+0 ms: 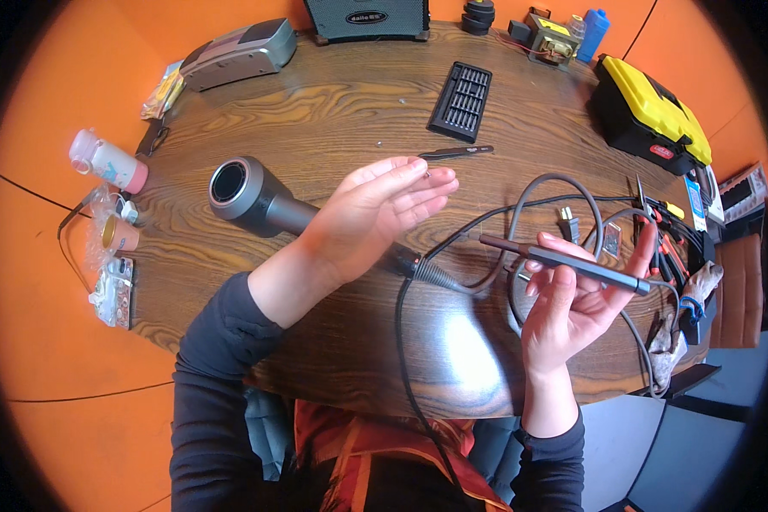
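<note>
My left hand (371, 209) is raised over the handle of a grey hair dryer (256, 200) lying on the table. Its thumb and index finger pinch at the tips, where a tiny dark speck shows, too small to name; the other fingers stretch out to the right. In my right hand (567, 311) lies a slim dark grey screwdriver (584, 267), its thin shaft pointing left toward the other hand. Just beyond the left fingertips are black tweezers (456, 153). Farther back lies a black case of screwdriver bits (461, 101).
The dryer's cable (542, 183) and plug (569, 224) loop under my right hand. At right are pliers (672, 256), a glove (667, 350) and a yellow-and-black toolbox (653, 111). A bottle (109, 162) and paper cup (119, 233) stand left; a speaker (367, 19) stands at the back.
</note>
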Tool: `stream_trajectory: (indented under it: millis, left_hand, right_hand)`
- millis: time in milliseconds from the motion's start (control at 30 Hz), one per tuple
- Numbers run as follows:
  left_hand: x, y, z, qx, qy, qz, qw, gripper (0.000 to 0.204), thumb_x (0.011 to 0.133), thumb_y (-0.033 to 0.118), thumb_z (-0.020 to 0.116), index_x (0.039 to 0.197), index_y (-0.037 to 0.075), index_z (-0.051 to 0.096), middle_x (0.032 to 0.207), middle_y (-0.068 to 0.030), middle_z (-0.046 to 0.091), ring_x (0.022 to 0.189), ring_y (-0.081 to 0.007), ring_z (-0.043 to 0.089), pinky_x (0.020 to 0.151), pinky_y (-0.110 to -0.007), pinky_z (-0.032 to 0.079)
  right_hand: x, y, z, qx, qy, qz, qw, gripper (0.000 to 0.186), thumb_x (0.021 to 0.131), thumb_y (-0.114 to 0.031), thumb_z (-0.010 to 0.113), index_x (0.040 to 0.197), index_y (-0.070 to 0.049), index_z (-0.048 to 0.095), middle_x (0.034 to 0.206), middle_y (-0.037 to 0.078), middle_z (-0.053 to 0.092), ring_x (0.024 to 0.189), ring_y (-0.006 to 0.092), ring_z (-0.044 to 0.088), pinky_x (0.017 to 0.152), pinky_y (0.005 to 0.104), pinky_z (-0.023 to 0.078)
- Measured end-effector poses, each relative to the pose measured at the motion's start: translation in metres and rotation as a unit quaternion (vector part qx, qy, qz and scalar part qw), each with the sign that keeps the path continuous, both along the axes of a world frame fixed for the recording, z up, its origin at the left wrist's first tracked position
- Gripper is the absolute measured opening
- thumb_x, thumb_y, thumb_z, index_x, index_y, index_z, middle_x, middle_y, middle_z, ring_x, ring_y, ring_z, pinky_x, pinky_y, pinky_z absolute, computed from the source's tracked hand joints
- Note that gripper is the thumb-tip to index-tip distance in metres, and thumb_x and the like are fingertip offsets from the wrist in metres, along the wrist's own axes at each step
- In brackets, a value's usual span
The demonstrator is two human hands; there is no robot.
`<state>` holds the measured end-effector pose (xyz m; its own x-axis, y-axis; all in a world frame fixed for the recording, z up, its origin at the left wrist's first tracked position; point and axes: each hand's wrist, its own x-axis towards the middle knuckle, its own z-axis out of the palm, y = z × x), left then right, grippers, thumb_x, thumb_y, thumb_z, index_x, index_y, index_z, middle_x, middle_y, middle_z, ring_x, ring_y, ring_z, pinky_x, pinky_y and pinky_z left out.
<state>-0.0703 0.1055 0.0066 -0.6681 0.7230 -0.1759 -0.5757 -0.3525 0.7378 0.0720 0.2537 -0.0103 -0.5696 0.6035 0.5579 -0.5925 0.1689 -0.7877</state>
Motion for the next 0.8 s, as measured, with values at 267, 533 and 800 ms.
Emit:
stream_trajectory:
  millis: [267,533,800]
  left_hand:
    - [0.018,0.007,-0.017,0.072,-0.126,-0.056,0.988,0.016,0.096,0.02,0.05,0.099,0.007,0.059,0.111,-0.0111,0.064,0.112,-0.0248,0.057,0.097,-0.036,0.046]
    - [0.038,0.012,-0.025,0.106,-0.161,-0.03,0.981,0.012,0.094,0.023,0.053,0.096,0.013,0.059,0.112,-0.0081,0.064,0.111,-0.023,0.057,0.095,-0.037,0.044]
    - [0.047,0.007,-0.018,0.103,-0.173,-0.026,0.979,0.007,0.094,0.023,0.053,0.095,0.018,0.058,0.107,-0.0094,0.066,0.106,-0.0238,0.06,0.091,-0.036,0.046]
  right_hand:
    - [-0.001,0.0,0.001,0.058,-0.015,-0.013,0.998,0.083,0.091,0.001,0.052,0.145,-0.022,-0.007,0.094,0.022,0.064,0.061,0.0127,0.061,0.054,0.0188,0.048]
    - [0.0,0.0,0.001,0.056,0.016,-0.053,0.997,0.076,0.093,-0.005,0.051,0.144,-0.028,0.0,0.097,0.023,0.064,0.063,0.0147,0.06,0.052,0.0202,0.047]
    - [0.006,0.001,-0.007,0.048,-0.027,-0.055,0.997,0.042,0.093,-0.024,0.057,0.121,-0.001,0.037,0.095,0.021,0.062,0.06,0.0166,0.058,0.047,0.022,0.047]
